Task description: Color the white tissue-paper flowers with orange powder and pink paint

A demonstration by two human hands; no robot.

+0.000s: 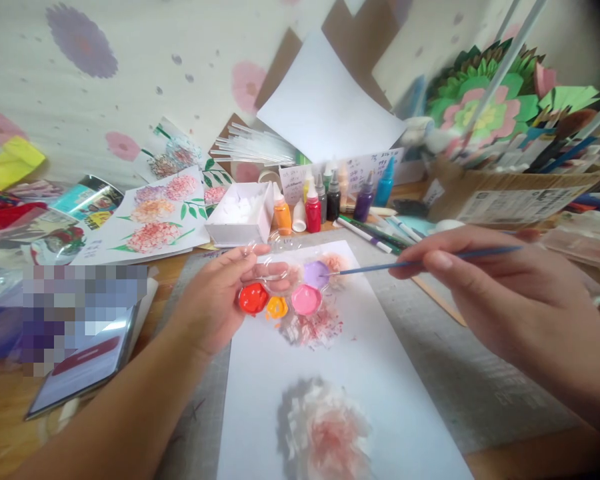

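My left hand (220,287) pinches the edge of a clear plastic paint palette (280,277) and holds it above a white sheet of paper (265,407). Red, orange, pink and lilac paint (316,274) fill separate wells. In my right hand (485,293) is a thin blue-handled paintbrush (375,267), its tip at the lilac well. Raised paper flowers sit on the sheet: a white one with a reddish middle (333,433) near me, a red-tinted one (315,327) partly under the palette, and a pale orange one (336,267) farther back.
Paint bottles (313,208) stand behind the sheet beside a white box (243,217) of white pieces. Left are a flower picture (163,213) and a propped tablet (90,363). Right, markers (367,235) lie before a cardboard box (520,200) of brushes. A grey mat (195,393) lies underneath.
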